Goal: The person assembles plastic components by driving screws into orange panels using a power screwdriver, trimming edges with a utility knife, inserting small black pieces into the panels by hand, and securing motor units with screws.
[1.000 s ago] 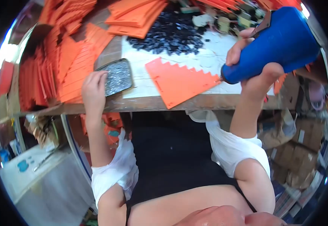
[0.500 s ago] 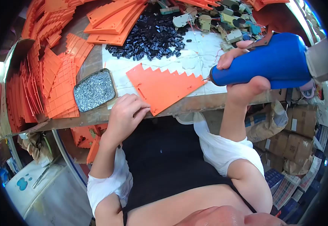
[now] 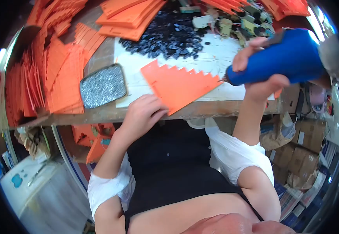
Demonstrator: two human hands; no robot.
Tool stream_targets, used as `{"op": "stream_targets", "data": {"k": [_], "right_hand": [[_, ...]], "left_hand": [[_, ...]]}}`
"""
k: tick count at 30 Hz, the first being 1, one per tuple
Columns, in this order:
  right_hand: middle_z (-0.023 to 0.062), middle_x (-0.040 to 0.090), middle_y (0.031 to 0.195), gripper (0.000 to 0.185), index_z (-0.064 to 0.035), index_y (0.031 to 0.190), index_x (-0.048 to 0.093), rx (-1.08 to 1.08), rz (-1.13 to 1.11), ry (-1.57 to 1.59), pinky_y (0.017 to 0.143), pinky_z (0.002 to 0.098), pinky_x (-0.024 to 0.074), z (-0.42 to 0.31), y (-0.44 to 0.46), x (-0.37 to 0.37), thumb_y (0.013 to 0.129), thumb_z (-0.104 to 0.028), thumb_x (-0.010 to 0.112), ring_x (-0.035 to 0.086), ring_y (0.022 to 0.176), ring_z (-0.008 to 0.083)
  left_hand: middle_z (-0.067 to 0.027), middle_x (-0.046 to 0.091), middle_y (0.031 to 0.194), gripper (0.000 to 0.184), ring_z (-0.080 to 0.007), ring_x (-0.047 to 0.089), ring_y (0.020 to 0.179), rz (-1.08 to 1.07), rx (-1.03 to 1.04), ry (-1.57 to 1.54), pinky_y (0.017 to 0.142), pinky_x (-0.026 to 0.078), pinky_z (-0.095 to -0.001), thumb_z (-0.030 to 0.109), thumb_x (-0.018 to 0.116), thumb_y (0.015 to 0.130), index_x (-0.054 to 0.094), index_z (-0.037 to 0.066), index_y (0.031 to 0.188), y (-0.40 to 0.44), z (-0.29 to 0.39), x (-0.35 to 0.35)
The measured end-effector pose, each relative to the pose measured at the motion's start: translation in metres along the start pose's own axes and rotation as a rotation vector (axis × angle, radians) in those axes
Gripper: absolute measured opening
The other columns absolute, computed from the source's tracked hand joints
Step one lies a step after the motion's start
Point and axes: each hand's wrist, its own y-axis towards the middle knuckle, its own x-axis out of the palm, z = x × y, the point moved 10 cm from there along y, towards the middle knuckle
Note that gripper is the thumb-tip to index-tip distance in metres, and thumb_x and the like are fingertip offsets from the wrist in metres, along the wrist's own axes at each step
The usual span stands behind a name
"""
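Orange sawtooth panel (image 3: 179, 86) lies on the worktop, its nearest corner at the left hand's (image 3: 144, 110) fingertips. Image blur obscures those fingertips; whether they press the panel, pinch something small or merely sit beside it cannot be determined. Detail on the panel's face is washed out. Right hand (image 3: 261, 89) is wrapped firmly around a blue driver (image 3: 280, 56), whose body conceals part of the palm; the tool's rear end is indistinct. Relative to that grip, the panel extends leftward, its right corner just at the driver's tip; actual contact cannot be confirmed. Left of and beyond the left hand stands a tray (image 3: 125, 81) of small silvery pieces, individually unresolved. Farther beyond lies a heap of black pieces (image 3: 165, 37), likewise blurred.
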Motion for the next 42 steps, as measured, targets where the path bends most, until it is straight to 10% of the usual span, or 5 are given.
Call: {"op": "stream_targets", "data": {"k": [4,28,31,42], "right_hand": [[0.0049,0.054,0.066,0.107,-0.0019,0.115,0.046,-0.277,-0.209,0.436,0.056,0.0289,0.0430,-0.048,-0.012,0.065,0.055,-0.090,0.045,0.052,0.056,0.0172],[0.0001,0.049,0.066,0.106,-0.0041,0.116,0.047,-0.203,-0.206,0.491,0.058,0.0275,0.0380,-0.041,-0.005,0.092,0.054,-0.090,0.046,0.048,0.055,0.0136],[0.0015,0.050,0.066,0.106,-0.0036,0.115,0.048,-0.184,-0.122,0.403,0.057,0.0281,0.0388,-0.042,-0.014,0.069,0.055,-0.091,0.044,0.048,0.055,0.0144],[0.0066,0.054,0.066,0.105,-0.0053,0.110,0.048,-0.168,0.075,0.162,0.055,0.0299,0.0420,-0.018,-0.025,0.030,0.054,-0.093,0.040,0.049,0.052,0.0167]], "left_hand": [[-0.0083,0.062,0.078,0.010,-0.0251,0.058,0.075,0.203,-0.031,-0.098,0.066,0.046,-0.0330,0.003,0.070,0.071,0.065,0.003,0.080,0.008,0.006,-0.003],[-0.0142,0.059,0.103,0.035,-0.0311,0.054,0.100,0.331,-0.116,0.028,0.086,0.043,-0.0395,0.008,0.067,0.074,0.059,0.003,0.107,-0.012,-0.011,-0.065],[-0.0115,0.055,0.093,0.026,-0.0297,0.050,0.095,0.281,-0.318,0.566,0.083,0.042,-0.0394,0.011,0.068,0.073,0.062,0.003,0.097,-0.027,-0.043,-0.114],[-0.0097,0.060,0.083,0.009,-0.0276,0.057,0.080,0.431,-0.204,0.276,0.073,0.044,-0.0337,0.004,0.064,0.076,0.060,0.000,0.083,-0.016,-0.047,-0.120]]}}
